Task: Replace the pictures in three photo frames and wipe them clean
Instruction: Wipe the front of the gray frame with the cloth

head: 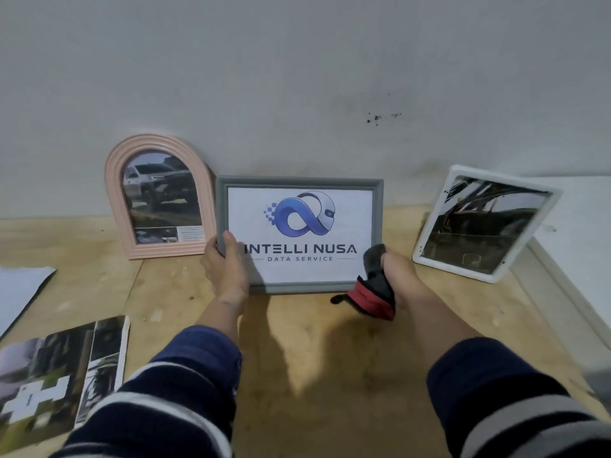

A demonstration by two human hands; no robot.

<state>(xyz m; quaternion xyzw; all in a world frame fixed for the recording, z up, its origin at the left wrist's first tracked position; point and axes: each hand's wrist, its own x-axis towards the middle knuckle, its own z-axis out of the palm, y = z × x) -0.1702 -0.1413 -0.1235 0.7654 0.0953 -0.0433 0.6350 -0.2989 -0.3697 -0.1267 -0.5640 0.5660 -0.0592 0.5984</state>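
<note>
Grey frame (299, 183) gripped by left hand (226, 262), right hand (395, 276) holding cloth (375, 282).

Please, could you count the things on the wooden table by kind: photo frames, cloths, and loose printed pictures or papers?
Photo frames: 3 (pink arched frame, grey frame held by the left hand, white frame)
Cloths: 1 (grey and red cloth in the right hand)
Loose prints or papers: 2 (printed picture, white sheet)
Total: 6
</note>
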